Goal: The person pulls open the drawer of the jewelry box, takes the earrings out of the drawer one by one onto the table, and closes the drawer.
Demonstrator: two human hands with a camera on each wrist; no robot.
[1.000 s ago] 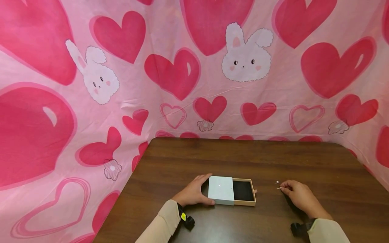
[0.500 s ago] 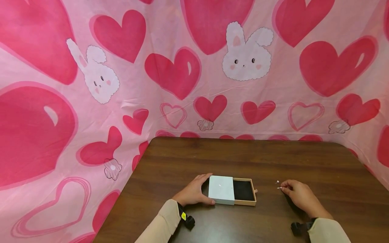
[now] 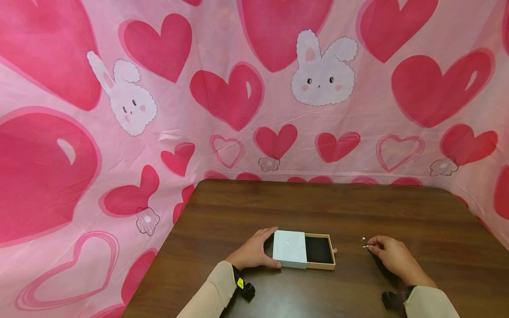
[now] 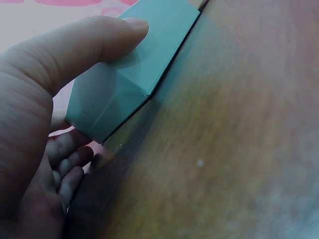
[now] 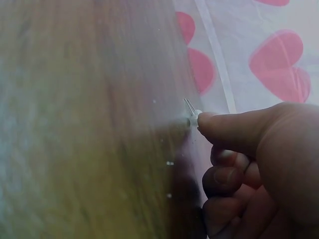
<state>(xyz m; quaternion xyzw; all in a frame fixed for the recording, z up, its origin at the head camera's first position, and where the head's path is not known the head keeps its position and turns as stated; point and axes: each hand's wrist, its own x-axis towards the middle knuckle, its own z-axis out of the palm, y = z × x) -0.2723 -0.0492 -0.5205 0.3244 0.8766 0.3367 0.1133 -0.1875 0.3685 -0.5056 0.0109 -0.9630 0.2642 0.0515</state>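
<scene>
My left hand (image 3: 251, 252) grips the closed end of a pale blue drawer box (image 3: 289, 248), thumb on the near side and fingers at the far side. In the left wrist view the thumb lies flat on the wall of the box (image 4: 164, 45). The drawer (image 3: 319, 251) is slid partly out to the right and shows a black pad. Right of the box, my right hand (image 3: 391, 258) pinches a small earring (image 5: 194, 118) with a white bead and thin metal pins, close over the table. A second small white bead (image 3: 363, 238) is just beyond the fingertips.
A brown wood-grain table (image 3: 302, 203) lies under both hands. Pink cloth with hearts and rabbits (image 3: 278, 110) hangs behind it and at its sides. A small ribbon tab (image 3: 335, 250) sticks out from the drawer's right end.
</scene>
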